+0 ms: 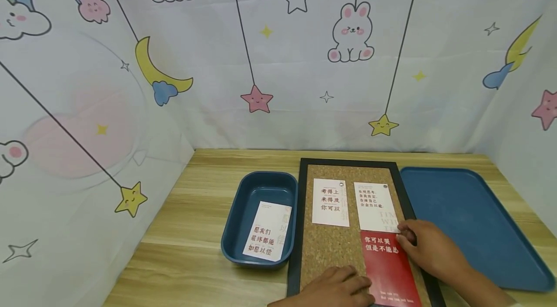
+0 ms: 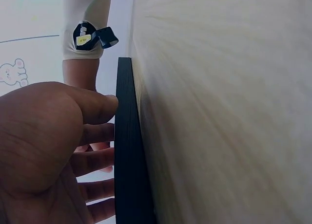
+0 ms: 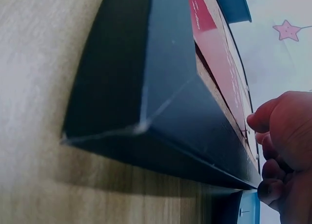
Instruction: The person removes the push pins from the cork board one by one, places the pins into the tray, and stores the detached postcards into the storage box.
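A red card (image 1: 388, 273) with white lettering lies on the lower right of a black-framed corkboard (image 1: 328, 249), just below a white card (image 1: 375, 206). My right hand (image 1: 431, 249) is at the red card's top right corner, fingers curled. In the right wrist view a thin pin (image 3: 245, 131) shows at the thumb tip, pinched there, its head hidden by the fingers. My left hand (image 1: 335, 288) rests low on the cork with fingers extended to the red card's left edge; in the left wrist view they appear beyond the frame's black side (image 2: 129, 151).
Another white card (image 1: 330, 202) is on the board's upper left. Left of the board, a deep blue bin (image 1: 232, 229) holds a white printed card (image 1: 267, 231). A flat blue tray (image 1: 470, 220) lies to the right. A patterned curtain (image 1: 304, 55) hangs behind the wooden table (image 1: 174, 249).
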Motion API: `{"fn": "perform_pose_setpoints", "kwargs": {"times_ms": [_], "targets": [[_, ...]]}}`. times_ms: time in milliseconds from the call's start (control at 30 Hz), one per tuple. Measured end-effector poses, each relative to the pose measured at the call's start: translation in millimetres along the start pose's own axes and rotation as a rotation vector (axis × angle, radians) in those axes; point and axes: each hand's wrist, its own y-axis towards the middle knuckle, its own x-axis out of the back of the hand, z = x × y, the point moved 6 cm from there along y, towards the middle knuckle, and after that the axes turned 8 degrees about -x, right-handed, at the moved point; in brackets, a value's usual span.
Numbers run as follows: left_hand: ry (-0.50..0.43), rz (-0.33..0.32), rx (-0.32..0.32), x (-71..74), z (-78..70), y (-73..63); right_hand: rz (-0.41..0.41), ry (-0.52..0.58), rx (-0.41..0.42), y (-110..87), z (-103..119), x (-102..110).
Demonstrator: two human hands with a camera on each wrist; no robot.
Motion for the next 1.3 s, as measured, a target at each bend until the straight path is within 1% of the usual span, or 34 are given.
{"fn": "perform_pose_setpoints", "kwargs": {"times_ms": [167, 367, 467, 767, 1033, 1300], "targets": [[0.022, 0.005, 0.001, -1.7, -0.7, 1.4, -0.002, -0.012, -0.001, -0.3, -2.7, -2.3], [0.035, 0.004, 0.004, -0.2, -1.5, 2.1, -0.015, -0.028, 0.008, -0.3, -3.4, -3.1], [0.037, 0.006, 0.005, 0.4, -1.7, 2.2, -0.011, -0.039, -0.005, 0.1, -3.9, -3.3], [0.018, 0.014, 0.005, -0.4, -1.0, 1.2, 0.025, -0.062, -0.053, 2.2, -4.1, -5.1], [0.0, 0.026, 0.004, -0.5, -0.2, 0.6, 0.002, -0.065, -0.013, 2.6, -3.6, -7.0], [0.012, 0.034, 0.014, 0.2, -0.7, 1.3, 0.012, -0.067, -0.042, 3.3, -3.7, -7.3]]}}
